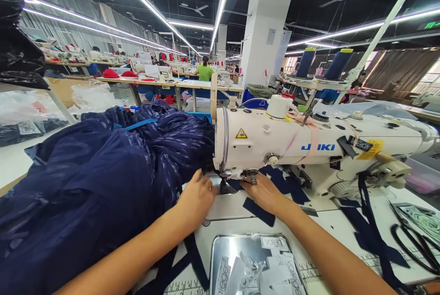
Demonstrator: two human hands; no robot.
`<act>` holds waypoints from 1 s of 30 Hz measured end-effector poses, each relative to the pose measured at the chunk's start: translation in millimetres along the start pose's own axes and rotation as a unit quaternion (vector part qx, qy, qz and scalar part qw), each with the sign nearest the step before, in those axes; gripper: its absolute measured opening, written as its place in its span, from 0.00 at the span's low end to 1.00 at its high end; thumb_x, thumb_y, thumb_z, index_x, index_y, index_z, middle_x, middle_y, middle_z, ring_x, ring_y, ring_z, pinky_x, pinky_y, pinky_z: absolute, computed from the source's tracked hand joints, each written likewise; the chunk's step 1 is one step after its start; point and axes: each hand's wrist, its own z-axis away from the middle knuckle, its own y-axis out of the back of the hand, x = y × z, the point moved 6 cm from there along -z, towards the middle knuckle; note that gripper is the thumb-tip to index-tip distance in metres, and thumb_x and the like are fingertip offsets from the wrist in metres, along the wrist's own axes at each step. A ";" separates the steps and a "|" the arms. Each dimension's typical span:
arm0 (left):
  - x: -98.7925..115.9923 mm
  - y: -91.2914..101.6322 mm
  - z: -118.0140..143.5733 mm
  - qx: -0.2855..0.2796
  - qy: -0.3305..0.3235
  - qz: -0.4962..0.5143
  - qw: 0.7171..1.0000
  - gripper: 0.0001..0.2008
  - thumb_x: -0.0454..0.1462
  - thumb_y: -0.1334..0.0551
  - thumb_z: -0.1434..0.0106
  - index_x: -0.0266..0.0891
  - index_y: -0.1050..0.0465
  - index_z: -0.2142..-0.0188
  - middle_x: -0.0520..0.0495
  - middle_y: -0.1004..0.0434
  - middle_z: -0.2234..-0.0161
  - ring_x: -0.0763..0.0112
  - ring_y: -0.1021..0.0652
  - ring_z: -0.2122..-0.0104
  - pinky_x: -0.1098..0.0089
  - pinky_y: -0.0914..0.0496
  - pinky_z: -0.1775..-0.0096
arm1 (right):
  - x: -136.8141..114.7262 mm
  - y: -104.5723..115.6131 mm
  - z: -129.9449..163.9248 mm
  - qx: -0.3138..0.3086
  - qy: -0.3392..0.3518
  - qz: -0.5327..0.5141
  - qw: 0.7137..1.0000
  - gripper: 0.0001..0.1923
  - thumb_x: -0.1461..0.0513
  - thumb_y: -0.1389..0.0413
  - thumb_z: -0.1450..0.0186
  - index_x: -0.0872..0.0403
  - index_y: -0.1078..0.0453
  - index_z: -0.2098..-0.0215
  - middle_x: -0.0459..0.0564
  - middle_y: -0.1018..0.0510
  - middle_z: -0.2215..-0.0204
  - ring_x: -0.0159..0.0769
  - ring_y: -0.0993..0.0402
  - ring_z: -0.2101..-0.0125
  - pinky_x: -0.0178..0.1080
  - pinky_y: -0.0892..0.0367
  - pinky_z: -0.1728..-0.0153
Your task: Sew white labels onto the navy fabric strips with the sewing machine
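Note:
A white sewing machine (254,134) lettered JUKI stands across the table. My left hand (198,199) is at the left of its needle area, beside a large heap of gathered navy fabric (103,185). Its fingers are bent and smeared by motion, so what they hold does not show. On the other side of the needle, my right hand (263,192) has its fingertips pressed together on a small navy fabric piece (236,183), partly hidden under the machine head. Another navy piece (259,211) lies just below that hand.
A metal tray (213,258) of printed labels sits in front. Black scissors (414,244) and navy strips (371,240) lie at right. Two thread cones (305,63) stand behind the machine. Farther back, a person in a green top (205,72) sits among other sewing tables.

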 end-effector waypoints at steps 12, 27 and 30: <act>7.9 12.4 88.4 0.093 -0.056 0.121 0.987 0.10 0.24 0.47 0.46 0.38 0.35 0.77 0.52 0.32 0.76 0.71 0.34 0.76 0.69 0.43 0.70 | -5.6 -0.5 2.3 -0.016 -0.027 0.013 0.999 0.10 0.63 0.50 0.39 0.60 0.29 0.69 0.56 0.25 0.67 0.42 0.31 0.64 0.41 0.39 0.61; 14.8 -4.6 -12.0 0.092 0.081 0.335 0.934 0.10 0.28 0.50 0.45 0.36 0.32 0.68 0.47 0.29 0.71 0.68 0.28 0.71 0.69 0.36 0.66 | 27.9 47.5 74.1 0.060 -0.131 -0.201 0.969 0.07 0.69 0.51 0.39 0.56 0.35 0.73 0.47 0.31 0.74 0.32 0.35 0.72 0.34 0.41 0.70; 4.8 -19.2 -12.9 0.038 0.118 0.339 0.932 0.06 0.35 0.46 0.45 0.37 0.31 0.71 0.50 0.32 0.73 0.69 0.30 0.76 0.69 0.37 0.70 | 7.3 53.1 89.8 0.031 -0.078 -0.212 0.974 0.06 0.68 0.50 0.39 0.56 0.34 0.73 0.47 0.30 0.73 0.32 0.35 0.70 0.35 0.42 0.67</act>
